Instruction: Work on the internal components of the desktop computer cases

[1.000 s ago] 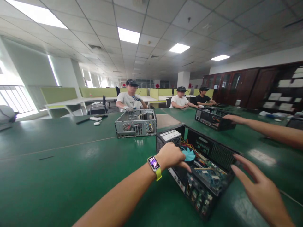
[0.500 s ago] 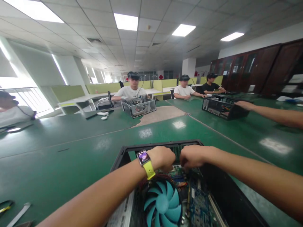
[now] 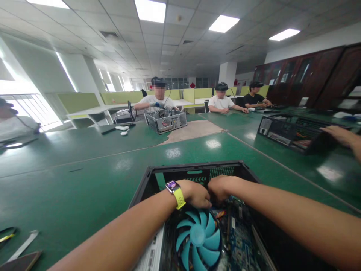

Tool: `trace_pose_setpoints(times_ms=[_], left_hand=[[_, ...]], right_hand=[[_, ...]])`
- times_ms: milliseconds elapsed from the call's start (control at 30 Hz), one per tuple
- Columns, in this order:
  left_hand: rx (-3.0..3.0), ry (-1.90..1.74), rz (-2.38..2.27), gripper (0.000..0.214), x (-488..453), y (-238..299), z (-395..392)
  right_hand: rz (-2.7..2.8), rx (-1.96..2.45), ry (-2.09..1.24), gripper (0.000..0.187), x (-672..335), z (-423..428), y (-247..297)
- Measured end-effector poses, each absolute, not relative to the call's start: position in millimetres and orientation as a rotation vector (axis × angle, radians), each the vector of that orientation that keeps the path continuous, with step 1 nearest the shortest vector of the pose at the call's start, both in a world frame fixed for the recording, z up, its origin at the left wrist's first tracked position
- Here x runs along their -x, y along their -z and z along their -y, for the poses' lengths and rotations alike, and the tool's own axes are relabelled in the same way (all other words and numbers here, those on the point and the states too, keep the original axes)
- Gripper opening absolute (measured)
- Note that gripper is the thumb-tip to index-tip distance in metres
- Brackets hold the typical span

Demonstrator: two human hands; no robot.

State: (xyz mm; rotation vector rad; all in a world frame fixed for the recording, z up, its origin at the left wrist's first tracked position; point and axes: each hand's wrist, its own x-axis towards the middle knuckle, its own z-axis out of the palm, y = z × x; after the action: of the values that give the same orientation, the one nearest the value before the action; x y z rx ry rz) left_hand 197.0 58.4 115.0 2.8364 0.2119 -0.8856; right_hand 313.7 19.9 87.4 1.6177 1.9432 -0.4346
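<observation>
An uncovered black computer case point(image 3: 197, 164) lies in front of me on the green table. Both my hands reach down inside it, past the teal cooling fan point(image 3: 197, 235). My left hand point(image 3: 197, 194), below a watch on a yellow-green strap, has its fingers curled down over the inner parts; what they grip is hidden. Close beside it, my right hand point(image 3: 220, 188) is bent into a closed shape, its fingertips out of sight. A blue circuit board point(image 3: 239, 241) stands to the right of the fan. Coloured wires point(image 3: 220, 214) show just under the hands.
Across the green table point(image 3: 93, 195), a person works at a silver computer case point(image 3: 172, 122). At right, a co-worker's hand point(image 3: 341, 134) touches another black case point(image 3: 293, 133). Scraps and a flat strip point(image 3: 24, 246) lie at the lower left. More people sit farther back.
My hands have moved down and closer together inside the case. At right, the co-worker's black case has shifted rightward and nearer, the hand still on it. My view has tilted slightly down.
</observation>
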Motion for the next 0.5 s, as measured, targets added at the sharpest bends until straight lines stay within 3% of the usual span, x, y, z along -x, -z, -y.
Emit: trace_pose_setpoints(times_ms=[100, 300, 433, 500], left_hand=[[-2.652, 0.859, -0.205, 0.028, -196, -122, -65], [-2.174, 1.125, -0.438, 0.024, -173, -144, -72], [-2.391, 1.013, -0.655, 0.013, -172, -139, -75], [-2.605, 0.939, -0.675, 0.027, -178, -130, -75]], right_hand=[[-1.996, -1.549, 0.436, 0.034, -312, -23, -85], [-2.327, -1.593, 0.666, 0.024, -327, -33, -88], [-2.242, -1.643, 0.774, 0.027, -328, -34, -86], [-2.235, -1.633, 0.739, 0.025, -324, -33, -81]])
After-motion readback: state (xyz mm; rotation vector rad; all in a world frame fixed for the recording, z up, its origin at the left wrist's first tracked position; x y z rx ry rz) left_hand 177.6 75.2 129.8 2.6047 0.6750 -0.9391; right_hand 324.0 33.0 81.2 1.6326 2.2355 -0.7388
